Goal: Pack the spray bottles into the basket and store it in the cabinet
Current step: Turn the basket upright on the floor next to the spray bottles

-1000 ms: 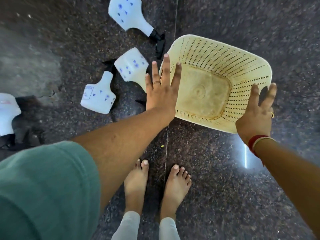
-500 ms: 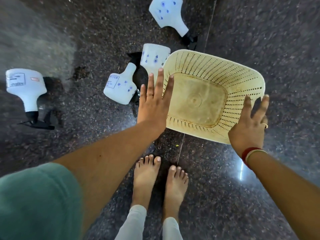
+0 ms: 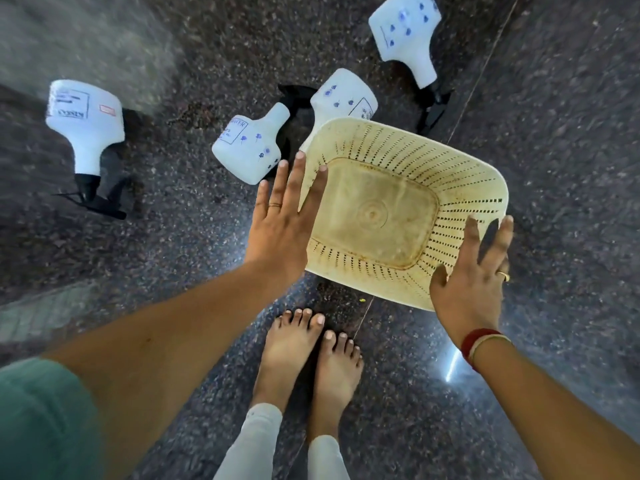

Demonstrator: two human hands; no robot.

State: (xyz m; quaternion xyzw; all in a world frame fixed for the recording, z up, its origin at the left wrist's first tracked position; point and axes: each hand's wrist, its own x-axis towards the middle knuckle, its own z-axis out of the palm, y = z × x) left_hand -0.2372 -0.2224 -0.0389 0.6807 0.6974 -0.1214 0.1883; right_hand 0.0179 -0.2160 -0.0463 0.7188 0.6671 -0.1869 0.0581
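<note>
A cream perforated plastic basket (image 3: 464, 188) stands empty on the dark stone floor in front of my bare feet. My left hand (image 3: 282, 223) lies flat over its left rim, fingers straight, gripping nothing. My right hand (image 3: 474, 282) hovers at its near right corner with fingers spread. Several white spray bottles with black triggers lie on the floor: one far left (image 3: 86, 123), one just left of the basket (image 3: 247, 147), one partly hidden behind the basket's far rim (image 3: 341, 102), one at the back (image 3: 407, 36).
My bare feet (image 3: 308, 351) stand just below the basket. A thin floor joint (image 3: 485, 67) runs from the upper right under the basket. A bright glare (image 3: 452, 367) marks the polished floor at the lower right.
The view has swung left, bringing the far-left bottle fully into sight. My right hand's fingers have spread and come off the basket corner; the left hand stays at the left rim.
</note>
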